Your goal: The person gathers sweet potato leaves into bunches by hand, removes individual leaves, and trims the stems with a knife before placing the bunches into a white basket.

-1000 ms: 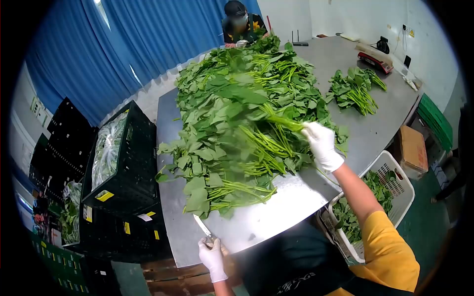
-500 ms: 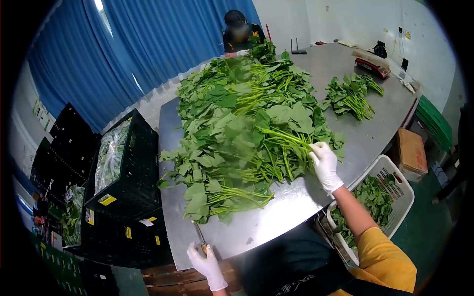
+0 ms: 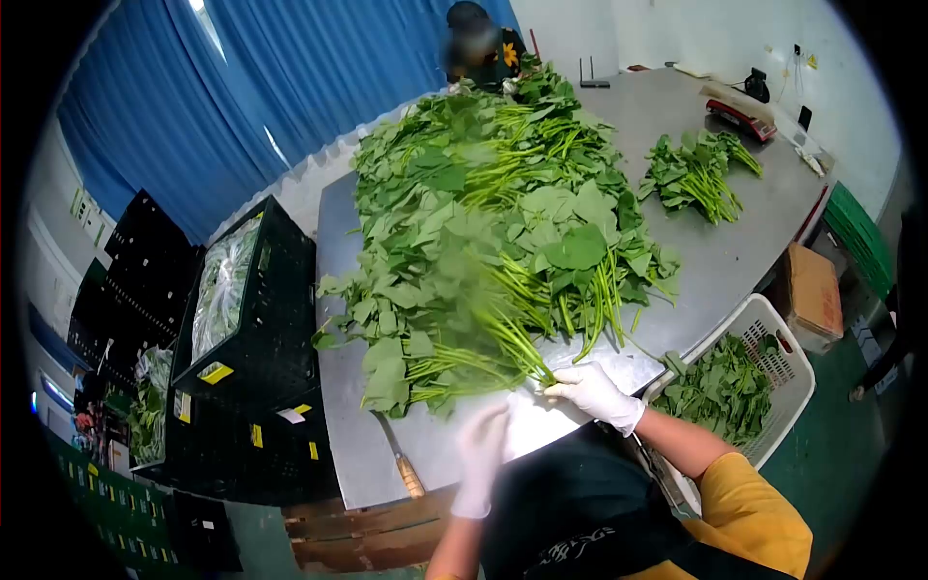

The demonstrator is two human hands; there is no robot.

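A broad pile of leafy greens (image 3: 425,251) with long stalks covers much of the metal table (image 3: 580,406). My right hand (image 3: 594,391), in a white glove, is closed around the cut ends of a bunch of green stems (image 3: 517,343) at the pile's near edge. To the left of it, my gloved left hand (image 3: 480,454) is raised over the table's near edge, its fingers smeared by motion. A knife (image 3: 404,464) with a wooden handle lies on the table, left of that hand and apart from it.
A smaller bunch of greens (image 3: 694,179) and a red scale (image 3: 739,121) are on the table's far right. Low on the right stands a white basket (image 3: 797,396) of leaves. Dark crates (image 3: 275,319) are stacked on the left. Another person (image 3: 483,53) stands at the far end.
My left hand has left the knife on the table and moved right and up. My right hand has come down and left, bringing stem ends to the near edge.
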